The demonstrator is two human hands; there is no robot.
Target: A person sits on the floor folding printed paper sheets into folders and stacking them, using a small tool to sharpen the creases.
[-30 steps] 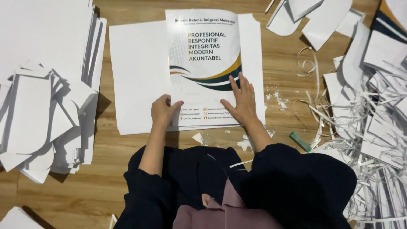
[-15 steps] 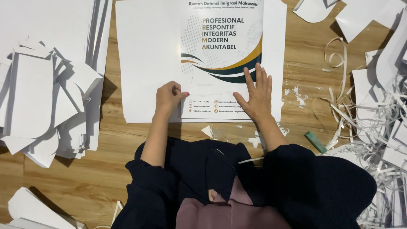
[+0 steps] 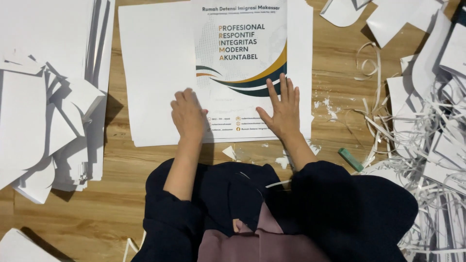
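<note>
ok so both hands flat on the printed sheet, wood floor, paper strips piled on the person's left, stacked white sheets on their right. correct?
Sides are swapped. In the head view the paper strips pile up on the person's right and the stacked white sheets on their left. The rest holds: left hand and right hand rest on the printed sheet, on the wood floor.

Even, bright overhead light where I work; soft shadows fall right of the paper stacks (image 3: pixel 53 121). Focus sharp, no glare, slight edge distortion.

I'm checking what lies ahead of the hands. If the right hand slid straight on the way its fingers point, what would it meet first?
The right hand would first cross the curved dark-and-gold stripes on the printed sheet, judging by its fingers.
</note>
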